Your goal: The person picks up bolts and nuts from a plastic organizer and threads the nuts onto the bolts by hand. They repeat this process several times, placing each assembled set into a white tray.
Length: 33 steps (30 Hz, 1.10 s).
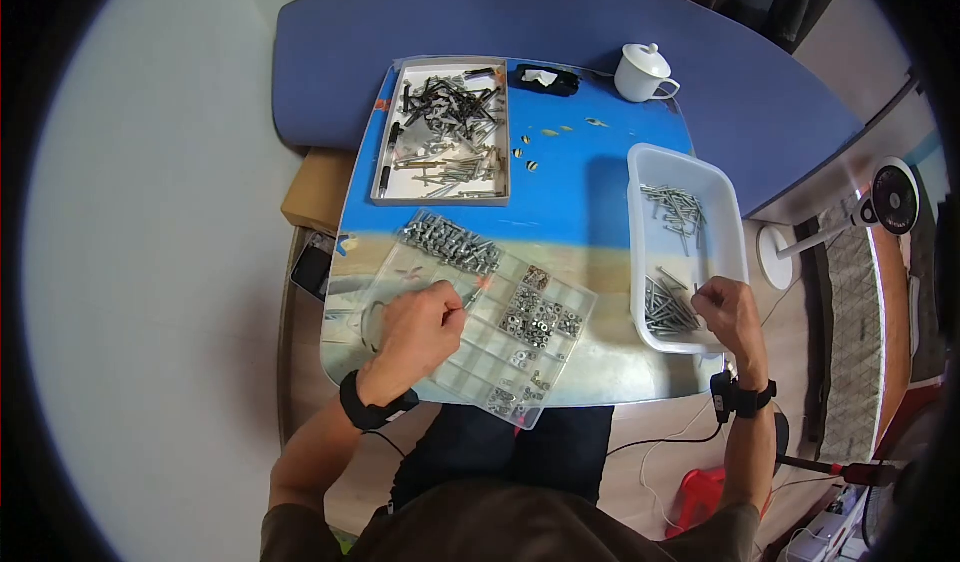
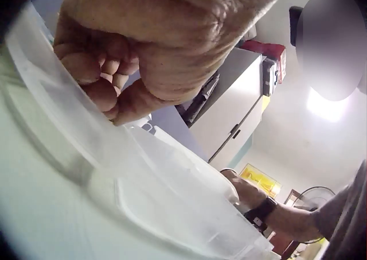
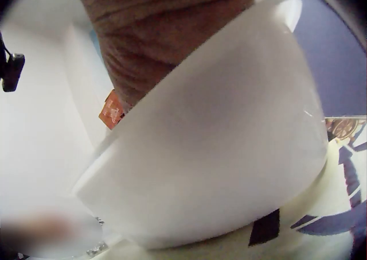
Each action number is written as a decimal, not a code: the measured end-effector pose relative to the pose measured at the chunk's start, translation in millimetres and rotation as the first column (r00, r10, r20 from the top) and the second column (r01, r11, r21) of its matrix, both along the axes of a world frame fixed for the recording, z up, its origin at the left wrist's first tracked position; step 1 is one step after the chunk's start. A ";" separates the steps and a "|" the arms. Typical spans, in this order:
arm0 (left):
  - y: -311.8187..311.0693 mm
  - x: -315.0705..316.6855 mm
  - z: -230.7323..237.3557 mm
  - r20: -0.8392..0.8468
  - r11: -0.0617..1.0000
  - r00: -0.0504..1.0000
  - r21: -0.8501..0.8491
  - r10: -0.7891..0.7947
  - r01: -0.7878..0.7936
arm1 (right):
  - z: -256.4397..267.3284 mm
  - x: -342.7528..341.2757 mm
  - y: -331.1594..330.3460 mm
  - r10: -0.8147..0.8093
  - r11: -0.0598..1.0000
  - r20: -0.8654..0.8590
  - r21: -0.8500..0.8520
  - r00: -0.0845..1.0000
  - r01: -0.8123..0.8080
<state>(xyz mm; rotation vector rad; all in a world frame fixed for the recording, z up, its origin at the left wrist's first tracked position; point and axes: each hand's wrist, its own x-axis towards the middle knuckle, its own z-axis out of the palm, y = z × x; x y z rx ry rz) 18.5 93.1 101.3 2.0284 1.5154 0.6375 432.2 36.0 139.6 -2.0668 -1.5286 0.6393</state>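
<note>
My left hand (image 1: 420, 327), fingers curled and thumb tip close to the fingertips, is over the clear compartment box (image 1: 470, 357). Its wrist view shows those fingertips right by the box's clear wall (image 2: 63, 111). Bolts (image 1: 450, 242) fill the far-left compartments; nuts and washers (image 1: 540, 317) lie in several on the right. My right hand (image 1: 732, 314) reaches over the near right rim of a white plastic bin (image 1: 637, 232), fingers curled beside a pile of long screws (image 1: 668, 307). The bin wall hides its fingers in the right wrist view. I cannot tell what either hand holds.
A shallow box (image 1: 375, 187) of dark and silver screws stands at the back left. Behind lie a black tissue pack (image 1: 545, 80) and a lidded white cup (image 1: 643, 72). More screws (image 1: 677, 210) lie at the bin's far end. A small fan (image 1: 893, 197) stands right.
</note>
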 end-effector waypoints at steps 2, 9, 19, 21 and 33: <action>0.7 -0.6 3.0 -0.003 0.999 1.000 -0.040 -0.017 0.016 | -0.7 2.5 -2.0 -0.010 1.000 -0.029 0.023 1.000 0.011; 1.1 -3.1 5.1 0.045 0.995 0.999 -0.097 -0.024 0.028 | 21.9 -17.5 -8.8 -0.090 0.993 -0.169 0.061 0.982 0.101; -6.6 -12.3 3.0 0.233 0.999 0.973 -0.038 -0.002 0.011 | 26.1 -99.8 -56.4 0.132 0.946 -0.423 0.325 0.896 0.015; -21.2 -13.5 13.6 0.398 0.986 0.918 -0.156 0.001 0.066 | 21.4 -133.1 -67.2 0.199 0.945 -0.598 0.326 0.776 0.009; -107.6 -11.9 10.4 0.836 0.727 0.474 -0.505 0.277 0.465 | -29.6 -236.2 -74.4 0.457 0.875 -0.622 0.443 0.636 -0.195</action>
